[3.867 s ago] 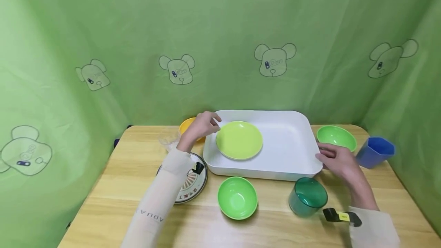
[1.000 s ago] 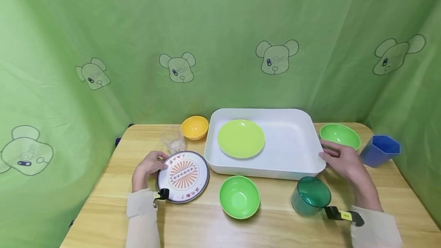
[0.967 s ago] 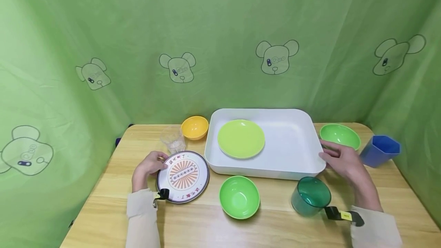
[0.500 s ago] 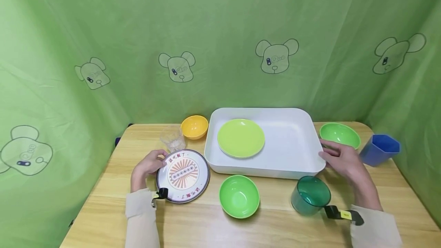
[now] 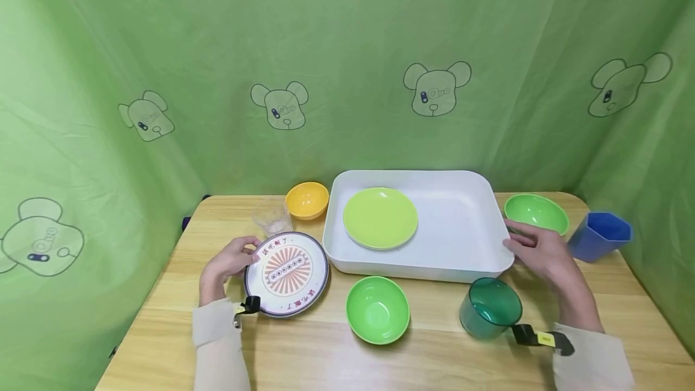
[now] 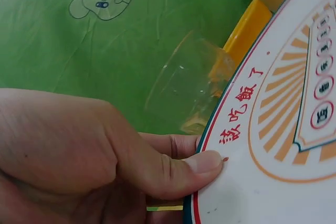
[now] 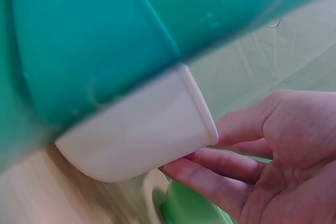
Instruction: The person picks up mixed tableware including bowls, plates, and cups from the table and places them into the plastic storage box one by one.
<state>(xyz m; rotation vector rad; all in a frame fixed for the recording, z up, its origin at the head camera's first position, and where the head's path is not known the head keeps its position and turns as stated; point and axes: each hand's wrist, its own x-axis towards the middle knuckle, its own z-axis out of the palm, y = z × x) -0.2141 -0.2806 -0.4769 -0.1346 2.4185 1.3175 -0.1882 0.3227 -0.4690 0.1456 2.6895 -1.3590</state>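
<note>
In the head view my left hand (image 5: 227, 261) pinches the left edge of a white plate (image 5: 286, 274) with an orange ray pattern and red characters. The left wrist view shows the thumb (image 6: 207, 166) on top of its rim and fingers partly hidden beneath. The plate is tilted, its left side raised. At the right end of a white tray (image 5: 450, 240), my right hand (image 5: 537, 252) touches the outer wall with fairly straight fingers. A lime plate (image 5: 380, 218) lies in the tray's left half. In the right wrist view a teal cup (image 7: 94, 40) partly covers the tray corner (image 7: 152, 129).
A clear cup (image 5: 273, 216) and an orange bowl (image 5: 307, 200) stand behind the patterned plate. One green bowl (image 5: 377, 310) is before the tray. Another green bowl (image 5: 536, 211) and a blue cup (image 5: 599, 236) stand at the right, near the green curtain (image 5: 347, 65).
My left hand has come back from the tray's left rim to the patterned plate, whose left edge has risen and shifted slightly left. The right hand has stayed at the tray.
</note>
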